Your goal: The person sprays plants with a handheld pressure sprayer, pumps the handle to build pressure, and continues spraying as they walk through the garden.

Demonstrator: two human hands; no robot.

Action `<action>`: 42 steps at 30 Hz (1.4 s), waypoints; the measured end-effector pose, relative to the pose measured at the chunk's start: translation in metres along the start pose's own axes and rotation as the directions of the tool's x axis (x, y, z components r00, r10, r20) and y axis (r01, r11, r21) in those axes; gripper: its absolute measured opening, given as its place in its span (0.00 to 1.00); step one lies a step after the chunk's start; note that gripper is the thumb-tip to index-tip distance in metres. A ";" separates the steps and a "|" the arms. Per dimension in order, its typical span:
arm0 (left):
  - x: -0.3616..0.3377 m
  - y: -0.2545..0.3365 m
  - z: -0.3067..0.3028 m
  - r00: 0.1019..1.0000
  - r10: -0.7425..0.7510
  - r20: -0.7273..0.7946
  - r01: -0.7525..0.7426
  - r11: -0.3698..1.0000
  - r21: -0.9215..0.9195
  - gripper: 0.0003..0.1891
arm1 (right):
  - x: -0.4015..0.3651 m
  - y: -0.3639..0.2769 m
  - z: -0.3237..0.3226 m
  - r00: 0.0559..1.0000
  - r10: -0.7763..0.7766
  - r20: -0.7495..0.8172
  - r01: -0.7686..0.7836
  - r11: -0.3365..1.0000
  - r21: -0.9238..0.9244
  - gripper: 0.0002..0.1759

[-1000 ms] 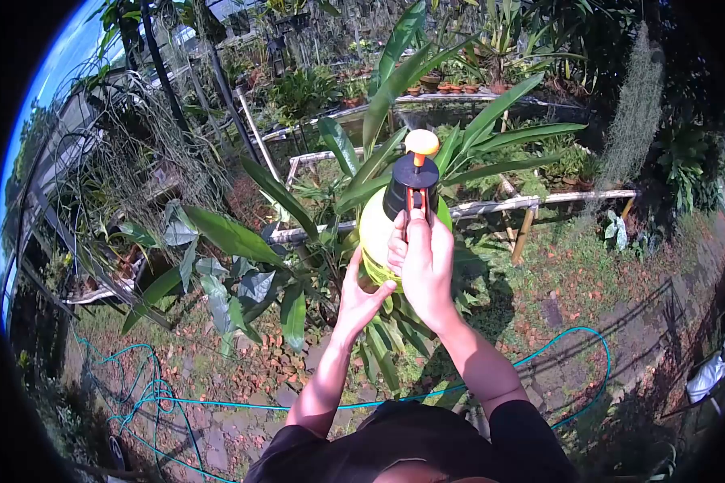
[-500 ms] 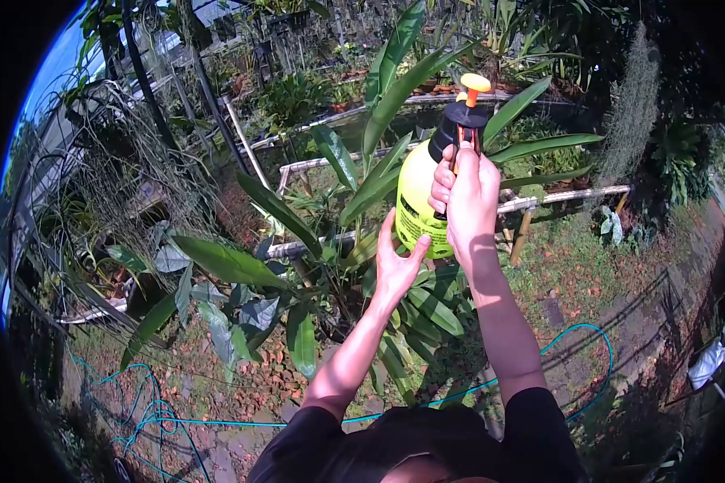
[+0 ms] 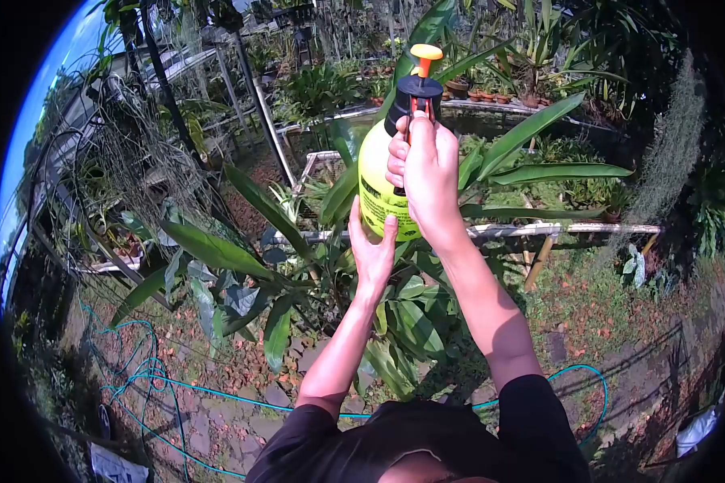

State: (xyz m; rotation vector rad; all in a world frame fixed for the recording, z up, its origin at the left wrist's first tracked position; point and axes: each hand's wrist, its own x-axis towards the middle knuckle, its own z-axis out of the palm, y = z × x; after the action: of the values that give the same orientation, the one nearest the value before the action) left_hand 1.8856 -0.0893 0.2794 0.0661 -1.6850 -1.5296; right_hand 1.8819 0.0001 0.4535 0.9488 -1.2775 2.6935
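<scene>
A yellow-green spray bottle (image 3: 376,173) with a black neck and a yellow and orange pump knob (image 3: 425,53) is held out in front of me, nearly upright. My right hand (image 3: 427,165) is wrapped round its black handle, with the thumb near the top. My left hand (image 3: 372,245) cups the lower part of the bottle, its thumb on the printed side. Just behind and beside the bottle spread the long green leaves (image 3: 532,137) of a large plant. The nozzle is hidden from view.
A white rail (image 3: 491,230) on short posts runs behind the plant. A teal hose (image 3: 242,398) lies across the leaf-strewn paving. Hanging dry strands are at left and right, potted plants (image 3: 487,97) stand farther back, and a white bag (image 3: 695,432) is at lower right.
Both hands and the spray bottle have moved left and slightly up in view. The surrounding plants and rail have shifted too, as the camera view has turned. The grip looks the same.
</scene>
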 end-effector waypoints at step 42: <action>0.236 -0.131 0.016 0.985 0.170 -0.026 -0.172 0.969 -0.175 0.40 | 0.181 0.104 0.000 0.983 -0.137 -0.121 0.158 0.969 0.190 0.16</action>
State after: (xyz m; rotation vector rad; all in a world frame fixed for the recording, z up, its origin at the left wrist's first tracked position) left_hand 1.6604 -0.2388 0.2960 -0.1610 -1.4989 -1.5374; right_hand 1.7074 -0.1123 0.4759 0.8630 -0.8935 2.7499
